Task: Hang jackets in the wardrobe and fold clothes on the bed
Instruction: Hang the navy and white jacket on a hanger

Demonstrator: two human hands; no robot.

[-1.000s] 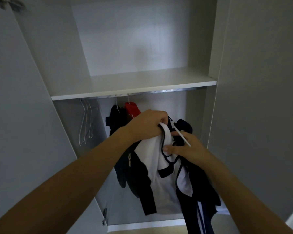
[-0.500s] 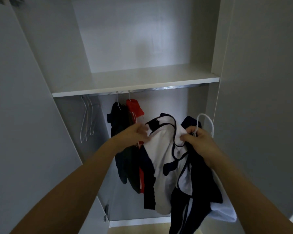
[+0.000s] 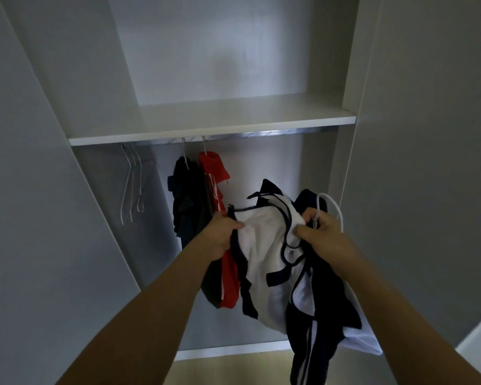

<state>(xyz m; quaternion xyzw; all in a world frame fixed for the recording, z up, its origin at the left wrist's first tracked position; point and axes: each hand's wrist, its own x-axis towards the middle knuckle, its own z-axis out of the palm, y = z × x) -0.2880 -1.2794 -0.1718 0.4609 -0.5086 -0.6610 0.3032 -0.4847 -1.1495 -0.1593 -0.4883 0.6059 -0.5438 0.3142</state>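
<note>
A white and navy zip jacket point(image 3: 267, 262) hangs in front of the open wardrobe, held up by both hands. My left hand point(image 3: 220, 232) grips its left collar edge. My right hand point(image 3: 321, 232) grips the right collar side together with a white hanger point(image 3: 331, 207), whose hook curves up above the fingers. Under the shelf runs a metal rail point(image 3: 261, 133). From it hang a dark jacket point(image 3: 186, 201) and a red jacket point(image 3: 220, 218) with white stripes, just behind my left hand.
Empty white hangers point(image 3: 132, 184) hang at the rail's left end. A white shelf point(image 3: 211, 120) sits above the rail. Open wardrobe doors stand at left point(image 3: 39, 218) and right point(image 3: 428, 190). Wooden floor point(image 3: 233, 368) shows below.
My hands have drawn apart and spread the jacket's collar open. The hanger's hook now sticks up above my right hand. The jacket has shifted slightly right and lower.
</note>
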